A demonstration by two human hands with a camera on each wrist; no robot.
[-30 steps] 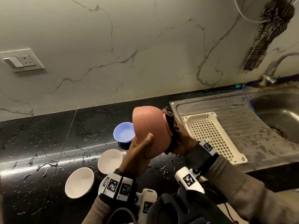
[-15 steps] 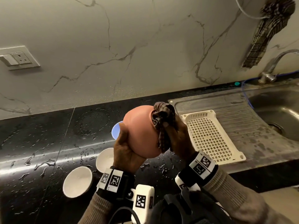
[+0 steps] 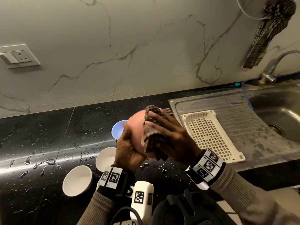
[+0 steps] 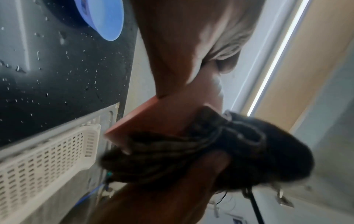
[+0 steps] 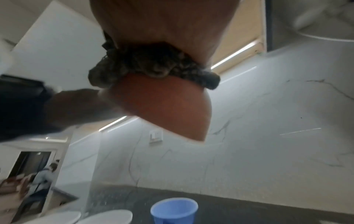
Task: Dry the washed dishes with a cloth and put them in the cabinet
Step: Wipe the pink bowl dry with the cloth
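Note:
My left hand [image 3: 129, 148] grips a terracotta-pink bowl [image 3: 137, 127] held up above the wet black counter, its outside turned towards me. My right hand [image 3: 168, 135] presses a dark checked cloth [image 3: 154, 138] against the bowl's right side, fingers spread over the cloth. In the left wrist view the bowl's rim [image 4: 138, 118] shows with the bunched cloth [image 4: 239, 151] beside it. From the right wrist, the cloth [image 5: 153, 66] sits on top of the bowl [image 5: 168, 109]. Two white bowls [image 3: 77, 180] [image 3: 105, 158] and a small blue bowl [image 3: 117, 131] stand on the counter.
A white perforated tray [image 3: 209, 135] lies on the steel drainboard, with the sink basin [image 3: 279, 114] and tap [image 3: 272, 67] to the right. Another checked cloth [image 3: 267, 33] hangs on the marble wall. A socket plate [image 3: 17, 56] is at left. Water drops cover the counter [image 3: 40, 143].
The bowl has turned in my left hand, and my right hand with the cloth has come from behind the bowl's rim round onto its outer side.

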